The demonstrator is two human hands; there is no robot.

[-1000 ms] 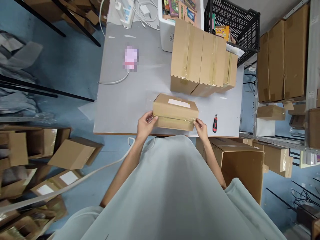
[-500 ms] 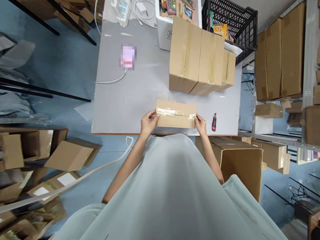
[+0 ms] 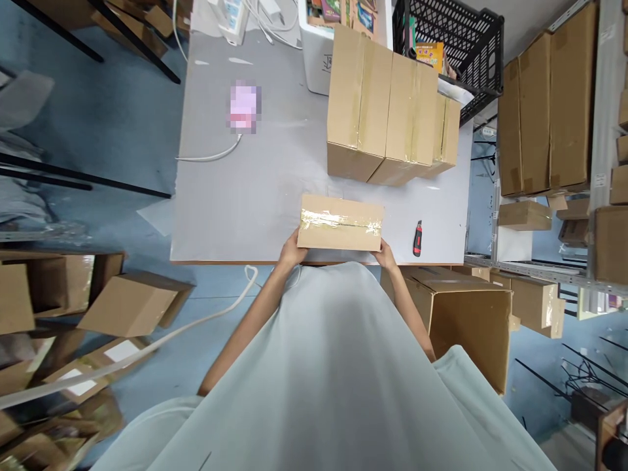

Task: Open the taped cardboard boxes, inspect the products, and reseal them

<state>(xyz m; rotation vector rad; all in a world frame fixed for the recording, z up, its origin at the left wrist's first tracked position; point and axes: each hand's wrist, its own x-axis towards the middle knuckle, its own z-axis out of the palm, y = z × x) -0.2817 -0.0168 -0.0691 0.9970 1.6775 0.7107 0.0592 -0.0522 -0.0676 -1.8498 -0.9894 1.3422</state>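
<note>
A small cardboard box, with shiny clear tape across its top, lies at the table's near edge in front of me. My left hand grips its near left corner, the fingers partly hidden behind and under the box. At the near right corner my right hand holds it the same way, with its fingertips partly out of sight. A red and black box cutter rests on the table to the right of the box, apart from my hand.
Taped cardboard boxes stand at the back right of the grey table. Behind them are a white bin and a black crate. A cable runs to a blurred pink item. An open carton stands below, right.
Both hands have slid from the box's left and right ends down to its near corners. The whole view has shifted slightly, and the box stays at the table's near edge.
</note>
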